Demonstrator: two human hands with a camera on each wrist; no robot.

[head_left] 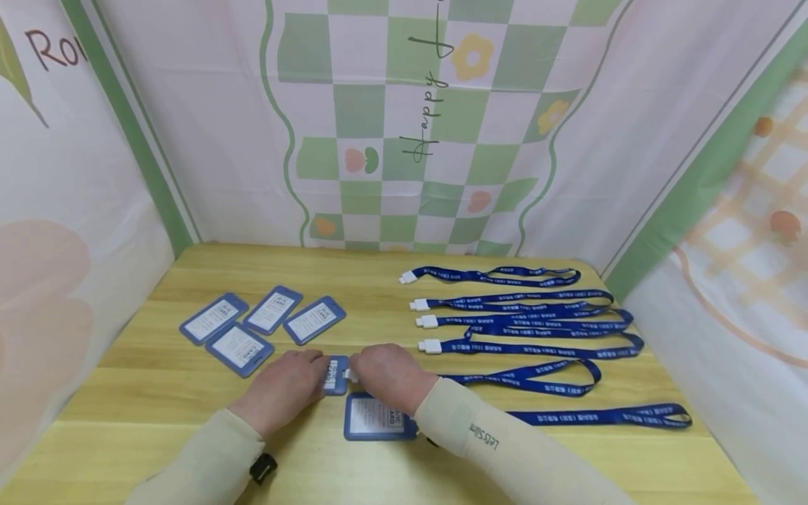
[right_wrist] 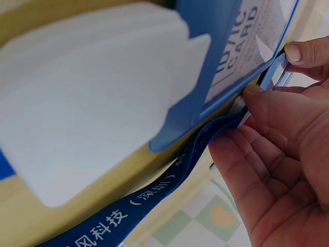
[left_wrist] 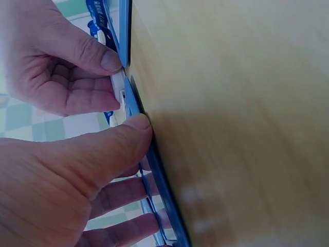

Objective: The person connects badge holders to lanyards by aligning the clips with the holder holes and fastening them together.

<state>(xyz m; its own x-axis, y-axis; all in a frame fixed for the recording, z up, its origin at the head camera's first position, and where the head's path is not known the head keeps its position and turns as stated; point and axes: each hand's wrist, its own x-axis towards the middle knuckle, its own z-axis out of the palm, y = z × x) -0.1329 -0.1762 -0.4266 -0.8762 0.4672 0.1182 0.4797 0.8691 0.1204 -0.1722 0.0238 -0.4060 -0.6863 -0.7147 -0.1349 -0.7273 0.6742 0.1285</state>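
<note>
Wood-grain table (head_left: 139, 414) under both hands (head_left: 290, 386); green-white checked curtain (head_left: 360, 109) behind

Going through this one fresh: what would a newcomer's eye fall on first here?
Probably the two hands at the table's near middle: the left hand grips a blue ID card holder while the right hand pinches a white clip at its end. Next, the printed blue lanyards spread across the right side, with four more card holders grouped at left. Behind hangs a green-and-white checkered cloth.
</note>
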